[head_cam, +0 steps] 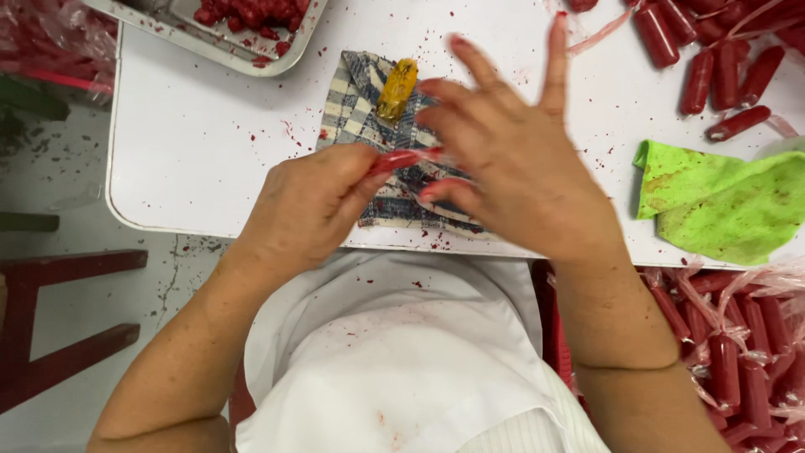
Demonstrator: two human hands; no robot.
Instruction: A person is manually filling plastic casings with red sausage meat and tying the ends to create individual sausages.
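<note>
1. The left hand (pixel 306 205) has its fingers closed together on one end of a thin red strip (pixel 401 159), pinching it above the near edge of the desk (pixel 201 143).
2. The right hand (pixel 511 159) is open, its fingers spread apart and stretched flat, with red stains on the fingertips. The other end of the red strip reaches this hand; I cannot tell if the hand grips it.
3. Under both hands lies a checked blue-and-white cloth (pixel 356 101), flat on the desk and partly hidden by the hands.
4. A small yellow piece (pixel 397 88) rests on the far part of this cloth, just beyond the right hand's fingers.
5. A green cloth (pixel 721 201), crumpled and stained, lies on the desk to the right, well apart from the hands.
6. Red sausage-shaped rolls (pixel 721 71) lie in a group at the far right corner of the desk.
7. A metal tray (pixel 210 38) with red pieces sits at the far left edge.
8. More wrapped red rolls (pixel 738 352) fill a container below the desk, on the right.
</note>
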